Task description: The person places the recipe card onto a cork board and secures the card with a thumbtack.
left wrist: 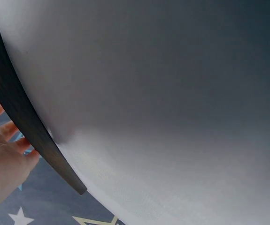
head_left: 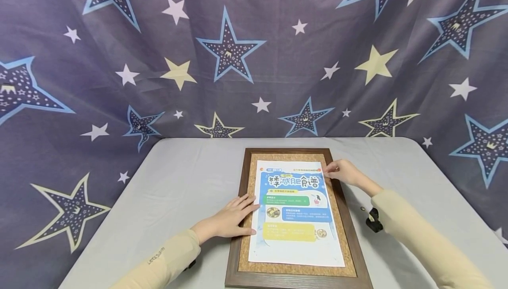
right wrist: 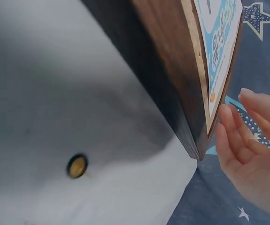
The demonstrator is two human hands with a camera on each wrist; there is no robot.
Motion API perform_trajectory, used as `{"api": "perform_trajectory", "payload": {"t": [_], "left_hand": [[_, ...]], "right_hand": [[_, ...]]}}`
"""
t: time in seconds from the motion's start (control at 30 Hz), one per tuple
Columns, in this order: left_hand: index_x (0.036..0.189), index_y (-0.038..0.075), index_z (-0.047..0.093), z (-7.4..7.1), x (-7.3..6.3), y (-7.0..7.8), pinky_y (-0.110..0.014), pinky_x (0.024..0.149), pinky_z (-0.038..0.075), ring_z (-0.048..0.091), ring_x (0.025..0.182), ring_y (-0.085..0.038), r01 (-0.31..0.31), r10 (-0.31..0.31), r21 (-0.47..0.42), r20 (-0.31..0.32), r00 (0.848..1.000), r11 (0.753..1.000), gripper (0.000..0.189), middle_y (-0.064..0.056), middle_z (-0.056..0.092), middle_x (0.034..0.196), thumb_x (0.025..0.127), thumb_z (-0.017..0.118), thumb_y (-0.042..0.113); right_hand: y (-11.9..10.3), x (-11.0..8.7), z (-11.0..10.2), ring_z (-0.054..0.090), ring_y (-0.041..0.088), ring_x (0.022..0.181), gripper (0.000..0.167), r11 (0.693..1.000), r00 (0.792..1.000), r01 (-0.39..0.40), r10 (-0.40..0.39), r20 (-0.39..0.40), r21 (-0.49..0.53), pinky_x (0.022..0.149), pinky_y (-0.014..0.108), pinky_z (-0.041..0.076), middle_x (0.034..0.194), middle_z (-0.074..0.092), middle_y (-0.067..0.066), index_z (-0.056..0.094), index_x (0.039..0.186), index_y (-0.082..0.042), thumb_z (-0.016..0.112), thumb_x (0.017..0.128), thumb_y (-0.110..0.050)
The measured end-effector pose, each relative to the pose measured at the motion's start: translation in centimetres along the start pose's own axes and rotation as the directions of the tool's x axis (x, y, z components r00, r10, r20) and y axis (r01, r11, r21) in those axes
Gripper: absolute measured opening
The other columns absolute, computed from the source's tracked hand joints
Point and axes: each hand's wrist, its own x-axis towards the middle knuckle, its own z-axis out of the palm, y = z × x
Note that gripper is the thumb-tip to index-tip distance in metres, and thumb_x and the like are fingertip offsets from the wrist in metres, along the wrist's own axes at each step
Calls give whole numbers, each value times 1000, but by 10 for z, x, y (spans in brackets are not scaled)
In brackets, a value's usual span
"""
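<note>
A printed poster sheet with coloured text blocks lies on a cork board in a brown wooden frame. My left hand rests with spread fingers on the frame's left side, fingertips touching the sheet's left edge. At the sheet's top right corner is my right hand, its fingers loosely bent beside a small orange-red dot. The right wrist view shows a gap between thumb and fingers, with nothing visible in it. A similar dot marks the top left corner. Whether the dots are pins or print is unclear.
A small round gold-coloured piece with a dark rim lies on the grey-white tabletop, right of the frame. Behind the table hangs a dark curtain with stars. A black device sits at my right wrist.
</note>
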Motion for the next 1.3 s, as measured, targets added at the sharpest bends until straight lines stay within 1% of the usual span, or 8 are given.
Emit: {"api": "perform_trajectory", "payload": {"t": [0.17,0.3,0.63,0.8,0.93,1.03,1.17,1.3], "left_hand": [[139,13,29,-1,0,0,-47,106,13,8,134,-30,2,-2,-3,-2,1000,1000,72,-11,18,146,84,46,55],[139,12,29,-1,0,0,-48,105,13,9,134,-30,3,-3,-4,-6,1000,1000,72,-12,18,146,84,47,54],[139,12,29,-3,-1,2,-47,106,13,9,134,-30,5,-5,-5,0,1000,1000,71,-12,18,146,84,47,54],[139,12,29,-3,0,2,-47,106,13,9,134,-30,10,-10,0,2,1000,1000,71,-11,18,146,84,46,54],[139,13,29,-2,0,1,-47,106,13,9,134,-29,10,-10,5,1,1000,1000,72,-11,18,146,84,46,55],[139,13,29,-2,0,2,-47,106,13,9,134,-30,9,-9,7,0,1000,1000,72,-12,18,146,84,46,55],[139,12,29,-2,0,2,-47,105,14,10,134,-30,7,-7,4,-2,1000,1000,72,-12,19,145,84,47,54],[139,12,29,-2,0,2,-47,106,13,10,134,-30,9,-9,2,0,1000,1000,72,-12,19,146,84,47,54]], "right_hand": [[-4,-13,-6,58,21,70,13,1000,1000,16,-16,11,-20,62,29,46,84,66,17,66,88,8,59,80,1],[-5,-22,-9,58,20,67,13,999,999,34,-33,24,-28,60,29,46,80,66,15,65,88,8,58,79,2],[-3,-43,-15,57,17,66,14,998,997,59,-59,46,-4,59,23,46,81,65,14,64,90,9,58,78,4],[-3,-54,-17,56,14,63,14,998,997,68,-67,37,-16,57,22,46,79,63,12,64,90,9,57,79,5],[-3,-63,-18,54,9,60,14,996,996,88,-87,26,-29,55,22,46,78,62,15,64,89,11,56,77,8],[-3,-68,-19,54,8,60,13,995,995,96,-95,19,-39,55,22,46,79,63,16,64,88,11,57,77,8],[-3,-76,-20,55,9,63,12,994,996,89,-88,12,-62,58,23,47,83,63,15,65,88,8,59,77,6],[-3,-84,-20,53,7,60,13,996,998,69,-68,17,-63,54,22,45,83,62,14,64,89,8,59,78,5]]}}
